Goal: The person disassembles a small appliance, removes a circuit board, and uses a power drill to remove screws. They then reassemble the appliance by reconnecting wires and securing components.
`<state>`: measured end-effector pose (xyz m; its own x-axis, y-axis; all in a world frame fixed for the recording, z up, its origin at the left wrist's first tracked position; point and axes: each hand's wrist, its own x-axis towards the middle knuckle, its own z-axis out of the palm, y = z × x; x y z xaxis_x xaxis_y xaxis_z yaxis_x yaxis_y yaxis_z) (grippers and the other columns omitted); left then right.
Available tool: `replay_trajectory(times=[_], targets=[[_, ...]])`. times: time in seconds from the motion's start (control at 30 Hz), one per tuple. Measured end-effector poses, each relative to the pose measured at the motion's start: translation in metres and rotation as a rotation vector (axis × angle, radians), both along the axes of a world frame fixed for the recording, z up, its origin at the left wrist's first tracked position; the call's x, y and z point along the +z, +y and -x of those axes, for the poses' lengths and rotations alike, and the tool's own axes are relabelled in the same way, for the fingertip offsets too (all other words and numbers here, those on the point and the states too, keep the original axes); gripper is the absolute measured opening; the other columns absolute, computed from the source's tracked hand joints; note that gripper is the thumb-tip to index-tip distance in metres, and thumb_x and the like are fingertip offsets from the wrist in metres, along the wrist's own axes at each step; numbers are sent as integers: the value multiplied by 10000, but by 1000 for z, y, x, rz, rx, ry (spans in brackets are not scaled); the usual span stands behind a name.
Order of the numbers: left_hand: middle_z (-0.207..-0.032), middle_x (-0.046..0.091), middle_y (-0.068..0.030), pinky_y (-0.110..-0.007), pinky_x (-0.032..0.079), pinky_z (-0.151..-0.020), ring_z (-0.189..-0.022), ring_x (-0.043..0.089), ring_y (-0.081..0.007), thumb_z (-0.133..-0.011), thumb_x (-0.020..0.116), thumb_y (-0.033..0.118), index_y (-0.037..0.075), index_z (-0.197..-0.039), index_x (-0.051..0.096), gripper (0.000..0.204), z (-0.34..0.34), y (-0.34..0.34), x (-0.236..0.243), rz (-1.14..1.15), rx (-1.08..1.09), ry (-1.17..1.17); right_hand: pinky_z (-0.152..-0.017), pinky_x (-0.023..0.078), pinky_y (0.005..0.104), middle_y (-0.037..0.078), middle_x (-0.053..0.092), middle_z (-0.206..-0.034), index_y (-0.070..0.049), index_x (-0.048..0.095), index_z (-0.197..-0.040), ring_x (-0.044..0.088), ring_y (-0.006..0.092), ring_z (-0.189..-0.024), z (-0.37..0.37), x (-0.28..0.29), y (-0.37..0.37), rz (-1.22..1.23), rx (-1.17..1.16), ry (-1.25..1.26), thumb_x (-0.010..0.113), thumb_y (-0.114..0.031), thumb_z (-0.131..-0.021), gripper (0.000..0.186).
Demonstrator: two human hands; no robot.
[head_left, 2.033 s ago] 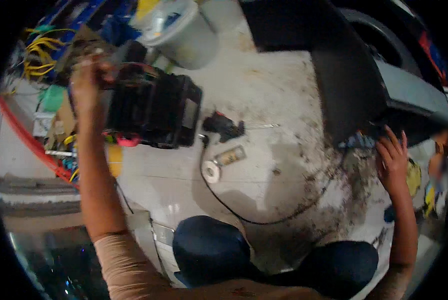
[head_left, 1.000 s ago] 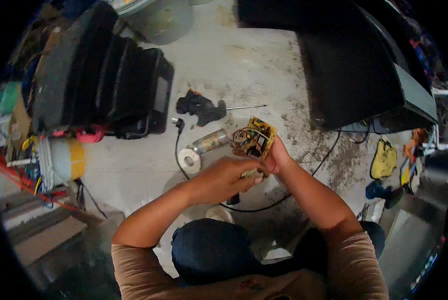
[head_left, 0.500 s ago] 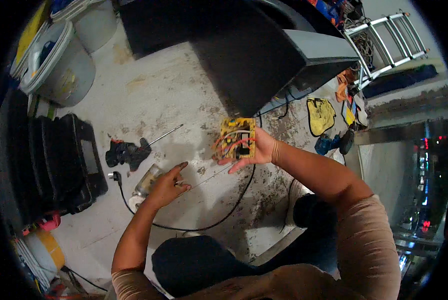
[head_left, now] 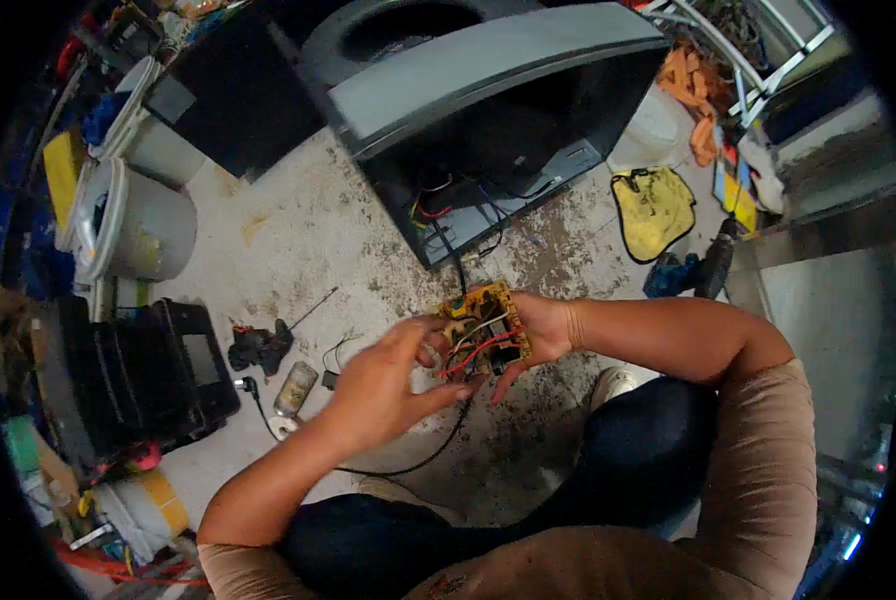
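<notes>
My right hand (head_left: 543,328) grips a yellow-edged circuit board (head_left: 513,330) by its right side, component side up. Red and white wires cross the board between dark parts. From the left, my left hand (head_left: 383,385) closes on the board's near-left edge, thumb along the lower side and fingers by the wires; its fingertips are partly hidden. A black cable (head_left: 449,250) runs from the open casing toward the board. Beyond the board lies a large grey appliance casing (head_left: 498,75), its dark inside showing loose wires.
A cordless drill (head_left: 258,347), a spray can (head_left: 295,388) and a power plug (head_left: 245,384) lie on the floor at left. Black toolboxes (head_left: 158,375) and a white bucket (head_left: 153,225) stand farther left. A yellow cloth (head_left: 653,212) and a blue power tool (head_left: 673,273) lie right.
My left hand has come from beside the can to the circuit board and closed on its edge. The board sits lower in view. The view has shifted, showing the casing's open inside.
</notes>
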<state>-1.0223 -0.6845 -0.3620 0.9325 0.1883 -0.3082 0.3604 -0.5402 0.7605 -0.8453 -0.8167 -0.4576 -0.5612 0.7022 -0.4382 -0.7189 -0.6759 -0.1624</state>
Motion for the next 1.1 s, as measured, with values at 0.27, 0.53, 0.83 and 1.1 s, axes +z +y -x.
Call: replay_trajectory(times=[0.27, 0.53, 0.83, 1.1], targets=[[-805, 581, -139, -340, 456, -659, -728, 584, -264, -782, 655, 251, 8, -911, 632, 277, -106, -58, -14, -80, 63, 94, -836, 425, 574, 51, 584, -1121, -171, 490, -1205, 603, 275, -940, -46, -36, -44, -103, -219, -61, 362, -507, -877, 487], [-760, 545, -70, -280, 409, -646, -712, 510, -152, -823, 602, 116, 1, -954, 636, 178, -153, -57, -18, 33, 183, 283, -628, 468, 342, 30, 606, -749, -84, 587, -978, 578, 165, -681, -85, -53, -33, 103, -375, -632, 442, -410, -876, 371], [-751, 531, -3, -225, 377, -639, -693, 462, -92, -848, 579, 101, -16, -857, 632, 129, -151, -78, -56, 245, 367, 438, -779, 408, 253, 73, 520, -977, -10, 490, -1073, 492, 142, -833, -294, -25, -260, 2, -1152, -1984, 499, 61, -760, 321], [-745, 543, -44, -249, 392, -659, -687, 490, -132, -817, 600, 110, -5, -840, 632, 121, -175, -83, -50, 205, 252, 430, -950, 353, 340, 144, 479, -1180, -24, 395, -1232, 484, 276, -1078, -208, -120, -360, 540, -726, -1730, 673, -64, -718, 586]])
